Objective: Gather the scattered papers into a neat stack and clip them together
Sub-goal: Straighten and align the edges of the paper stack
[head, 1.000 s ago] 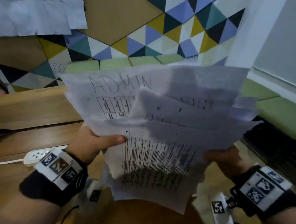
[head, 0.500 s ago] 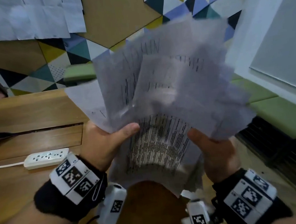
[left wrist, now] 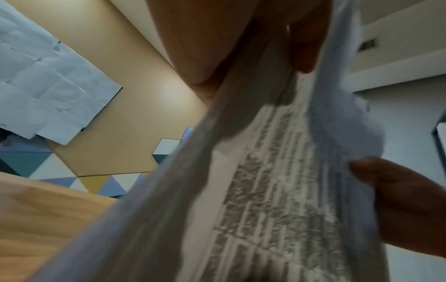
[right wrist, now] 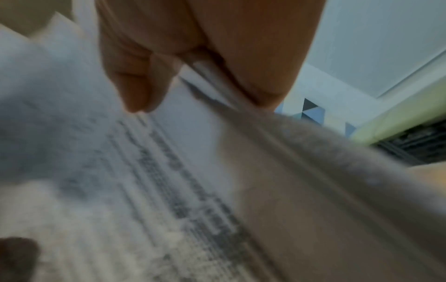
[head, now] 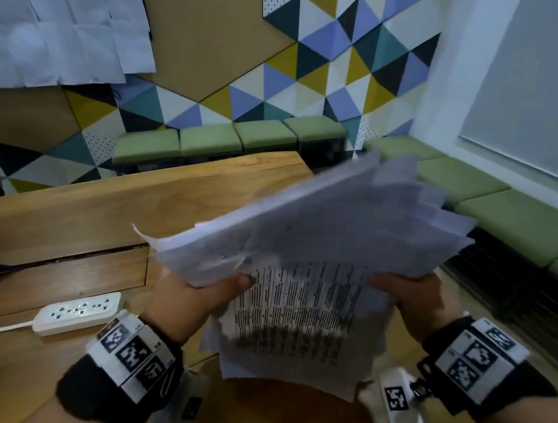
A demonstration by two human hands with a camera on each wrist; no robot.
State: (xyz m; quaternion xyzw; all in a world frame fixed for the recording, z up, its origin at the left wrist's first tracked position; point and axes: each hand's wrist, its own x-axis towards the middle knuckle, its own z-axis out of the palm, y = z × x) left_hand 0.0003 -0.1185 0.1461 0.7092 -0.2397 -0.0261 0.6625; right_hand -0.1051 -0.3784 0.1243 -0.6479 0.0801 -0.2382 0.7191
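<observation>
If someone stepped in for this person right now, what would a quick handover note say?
Left hand: grips the papers at their left edge, thumb on top.
Right hand: grips the same bundle at its right edge.
Papers: all held in the air above the wooden table, fanned out and uneven, edges not lined up.
Done: sheets are gathered into both hands.
Left: square the edges into a neat stack, then clip it. A paper clip sits hooked on the left wristband; no clip is on the papers yet.

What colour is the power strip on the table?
White; the power strip shows best in the head view.
</observation>
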